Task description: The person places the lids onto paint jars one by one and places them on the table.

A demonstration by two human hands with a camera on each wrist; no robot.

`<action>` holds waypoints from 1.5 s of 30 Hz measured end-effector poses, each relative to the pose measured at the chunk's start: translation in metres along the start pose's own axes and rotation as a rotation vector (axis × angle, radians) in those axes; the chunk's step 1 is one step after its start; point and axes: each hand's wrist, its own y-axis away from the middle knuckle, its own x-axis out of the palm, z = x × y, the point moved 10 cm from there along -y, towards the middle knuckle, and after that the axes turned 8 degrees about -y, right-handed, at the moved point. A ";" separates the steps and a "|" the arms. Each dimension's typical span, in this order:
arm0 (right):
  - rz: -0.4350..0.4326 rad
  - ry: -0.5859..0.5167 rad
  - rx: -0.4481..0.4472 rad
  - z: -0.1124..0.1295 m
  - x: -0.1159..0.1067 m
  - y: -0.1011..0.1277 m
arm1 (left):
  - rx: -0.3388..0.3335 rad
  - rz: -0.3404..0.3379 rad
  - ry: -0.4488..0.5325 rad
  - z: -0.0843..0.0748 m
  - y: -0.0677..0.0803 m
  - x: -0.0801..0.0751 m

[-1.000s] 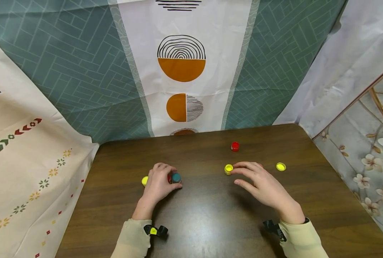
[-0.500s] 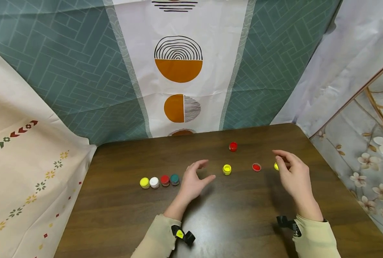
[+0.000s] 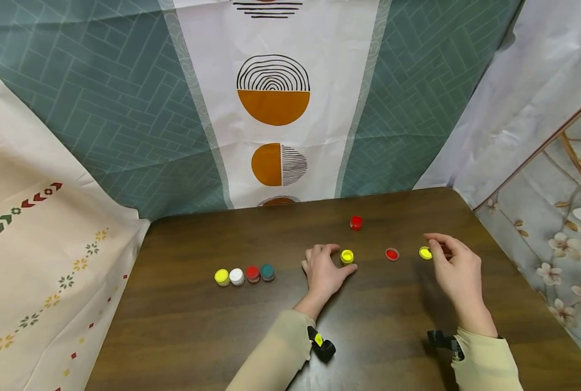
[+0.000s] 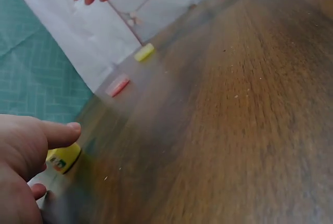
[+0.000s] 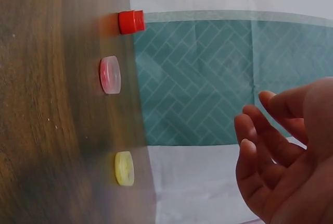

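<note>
My left hand (image 3: pixel 326 267) rests on the dark wooden table (image 3: pixel 290 336). Its thumb and fingers curl round a small yellow pot (image 3: pixel 346 256). In the left wrist view the thumb (image 4: pixel 58 132) lies against that yellow pot (image 4: pixel 63 157). My right hand (image 3: pixel 454 263) hovers at the right with loosely curled fingers (image 5: pixel 260 130) and holds nothing. Just left of its fingertips lies a yellow lid (image 3: pixel 425 253). A red lid (image 3: pixel 391 253) lies between the two hands. A red pot (image 3: pixel 356 222) stands farther back.
A row of small pots stands at the left: yellow (image 3: pixel 221 277), white (image 3: pixel 236 276), red (image 3: pixel 252 273) and teal (image 3: pixel 267 272). Patterned cloth hangs behind the table and on both sides. The table's right edge runs close to my right hand.
My left hand left the row of pots, crossed to the right and came down on the yellow pot. My right hand moved right from that pot to the yellow lid.
</note>
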 end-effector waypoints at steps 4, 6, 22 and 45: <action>-0.004 0.006 0.010 -0.003 -0.001 -0.001 | 0.010 -0.029 -0.056 -0.003 -0.001 0.002; -0.001 0.005 0.013 -0.003 -0.001 -0.001 | 0.014 -0.039 -0.065 -0.003 -0.001 0.002; 0.211 0.067 -0.005 -0.023 0.016 -0.009 | 0.045 -0.027 0.235 0.006 0.004 -0.014; 0.589 0.293 0.067 -0.105 0.057 -0.026 | 0.127 0.020 0.666 0.063 0.034 -0.112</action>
